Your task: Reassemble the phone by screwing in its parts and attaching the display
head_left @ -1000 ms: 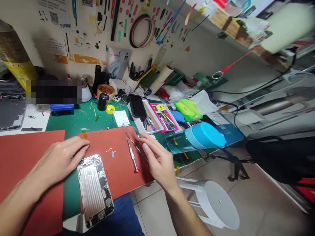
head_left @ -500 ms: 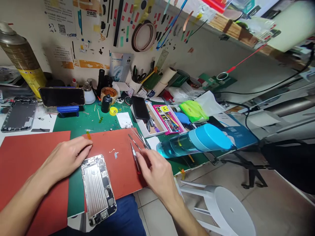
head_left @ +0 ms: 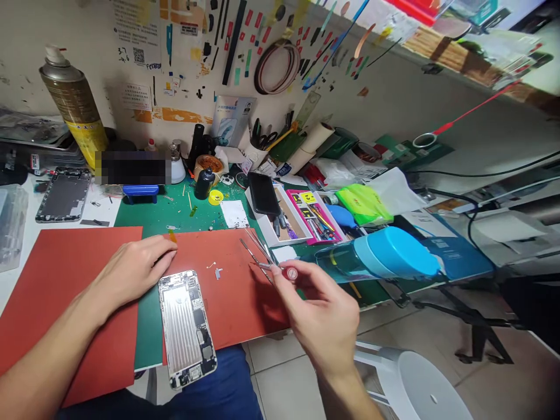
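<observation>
While the opened, screenless phone housing (head_left: 187, 326) is lying just below the loose, empty fingers of the left hand (head_left: 135, 268), its inner parts (head_left: 198, 329) sitting in place, the right hand (head_left: 324, 309) is pinching the screwdriver (head_left: 289, 273) clear of the surface.

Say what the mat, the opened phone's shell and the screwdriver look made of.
Mat: likely silicone or rubber, matte red, flat. Phone shell: seemingly aluminium, pale, dull sheen with ribbed lines. Screwdriver, in the right hand: metal shaft, glinting grey, with a glossy red cap, maybe anodised.
</observation>
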Demonstrator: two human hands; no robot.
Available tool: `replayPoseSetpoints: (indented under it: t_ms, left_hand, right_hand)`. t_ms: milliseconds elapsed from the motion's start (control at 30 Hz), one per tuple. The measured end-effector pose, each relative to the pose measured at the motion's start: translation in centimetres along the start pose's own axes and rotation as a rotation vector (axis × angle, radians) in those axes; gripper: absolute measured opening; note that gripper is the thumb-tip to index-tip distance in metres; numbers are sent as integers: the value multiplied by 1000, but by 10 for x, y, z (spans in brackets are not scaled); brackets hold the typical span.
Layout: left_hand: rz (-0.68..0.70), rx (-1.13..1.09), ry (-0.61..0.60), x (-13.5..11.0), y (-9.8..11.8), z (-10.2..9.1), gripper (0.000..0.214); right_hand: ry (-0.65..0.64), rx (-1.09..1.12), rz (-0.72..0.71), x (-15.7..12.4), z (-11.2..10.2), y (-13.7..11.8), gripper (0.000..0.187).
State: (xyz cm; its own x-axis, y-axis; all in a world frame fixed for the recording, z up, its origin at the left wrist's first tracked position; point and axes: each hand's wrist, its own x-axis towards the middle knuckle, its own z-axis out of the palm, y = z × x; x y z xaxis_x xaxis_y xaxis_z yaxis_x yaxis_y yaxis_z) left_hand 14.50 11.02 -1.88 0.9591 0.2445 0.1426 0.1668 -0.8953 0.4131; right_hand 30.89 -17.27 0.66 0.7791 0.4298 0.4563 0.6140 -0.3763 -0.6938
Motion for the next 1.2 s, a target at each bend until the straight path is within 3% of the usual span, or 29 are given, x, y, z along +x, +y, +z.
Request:
replayPoseSetpoints:
  t_ms: [167, 267, 433, 633, 800, 1033, 1200]
  left_hand:
    - [-22, -13, -11, 0, -2, 0, 39]
    - [-42, -30, -13, 0, -3, 1, 37]
    - [-53, -21, -11, 1, 0, 1, 31]
    - [-60, -25, -25, 0, -1, 2, 21]
    - [-20, -9, -4, 0, -1, 5, 25]
    - [4, -50, 58, -1, 0, 5, 31]
    - [2, -36, 29, 1, -2, 7, 31]
  right_hand:
    - [-79, 98, 43, 19, 22, 11, 24]
    - [-149, 157, 168, 23, 31, 16, 31]
    - [31, 469, 293, 34, 36, 6, 54]
    - [28, 787, 391, 44, 71, 10, 62]
    - [97, 730, 404, 36, 87, 24, 66]
    - [153, 673, 334, 30, 83, 24, 62]
    - [164, 683, 340, 29, 82, 20, 63]
